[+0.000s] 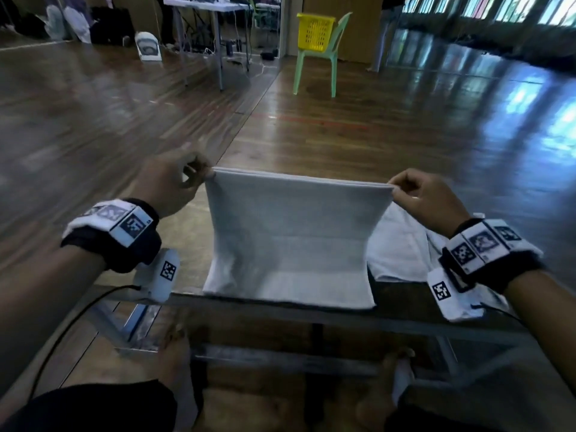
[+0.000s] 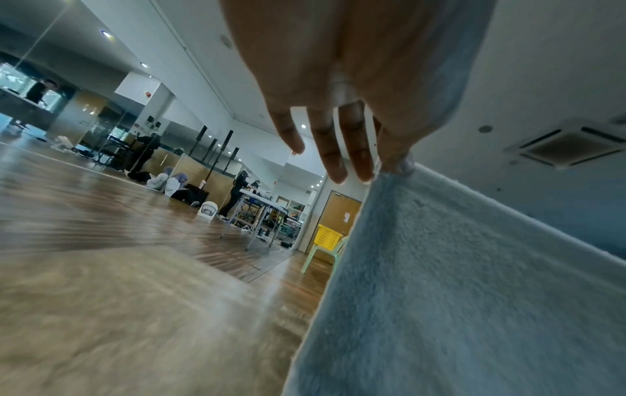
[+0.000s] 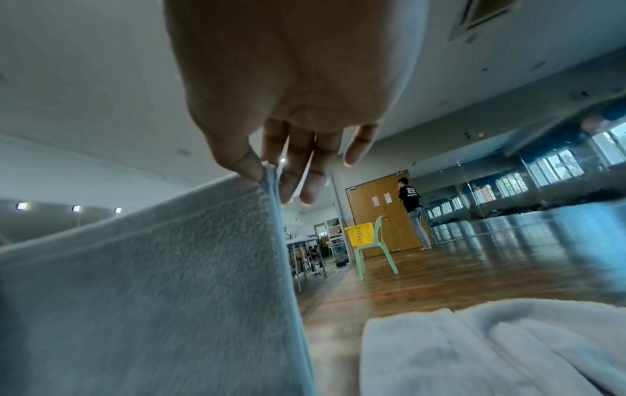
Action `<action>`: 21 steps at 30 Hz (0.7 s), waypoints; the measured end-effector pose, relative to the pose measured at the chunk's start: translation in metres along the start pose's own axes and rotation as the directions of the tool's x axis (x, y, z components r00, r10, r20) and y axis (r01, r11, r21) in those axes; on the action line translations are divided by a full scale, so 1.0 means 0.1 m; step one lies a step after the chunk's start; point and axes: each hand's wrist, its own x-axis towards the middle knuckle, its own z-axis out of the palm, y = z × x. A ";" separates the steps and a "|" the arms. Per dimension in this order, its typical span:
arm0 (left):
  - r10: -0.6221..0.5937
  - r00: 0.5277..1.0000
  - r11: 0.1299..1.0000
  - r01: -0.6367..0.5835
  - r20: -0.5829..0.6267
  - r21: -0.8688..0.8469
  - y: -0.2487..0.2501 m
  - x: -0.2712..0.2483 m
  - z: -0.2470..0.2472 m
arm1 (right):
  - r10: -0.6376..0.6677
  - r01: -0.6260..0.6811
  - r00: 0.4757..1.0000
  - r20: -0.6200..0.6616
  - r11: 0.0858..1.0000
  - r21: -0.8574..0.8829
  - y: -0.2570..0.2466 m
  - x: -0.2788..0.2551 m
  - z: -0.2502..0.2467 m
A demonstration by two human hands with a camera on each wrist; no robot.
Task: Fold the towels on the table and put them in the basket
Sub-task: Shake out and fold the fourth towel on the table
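Observation:
A pale grey towel (image 1: 290,232), doubled over, is lifted by its top edge while its lower part lies on the glass table (image 1: 311,313). My left hand (image 1: 174,182) pinches the top left corner, and the towel (image 2: 474,281) hangs beside my left fingers (image 2: 352,150). My right hand (image 1: 420,198) pinches the top right corner between thumb and forefinger, with the towel (image 3: 152,268) stretched taut below my right fingers (image 3: 305,171). A yellow basket (image 1: 314,32) stands on a green chair (image 1: 324,67) far across the floor.
A crumpled white towel (image 1: 402,247) lies on the table to the right, under my right wrist. Beyond the table is open wooden floor. A folding table (image 1: 205,14) with cables stands at the back left. A person (image 3: 415,214) stands by a door.

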 end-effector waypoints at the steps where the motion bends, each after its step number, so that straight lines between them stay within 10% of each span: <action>1: 0.012 1.000 1.000 -0.012 0.006 0.025 -0.05 -0.09 0.08 | -0.034 0.034 0.999 -0.013 0.999 -0.016 0.07 -0.07 0.09; 21: -0.067 0.887 0.971 -0.046 0.456 0.233 -0.19 -1.33 0.74 | -0.114 0.198 0.955 0.273 0.933 -0.301 0.66 -1.24 0.98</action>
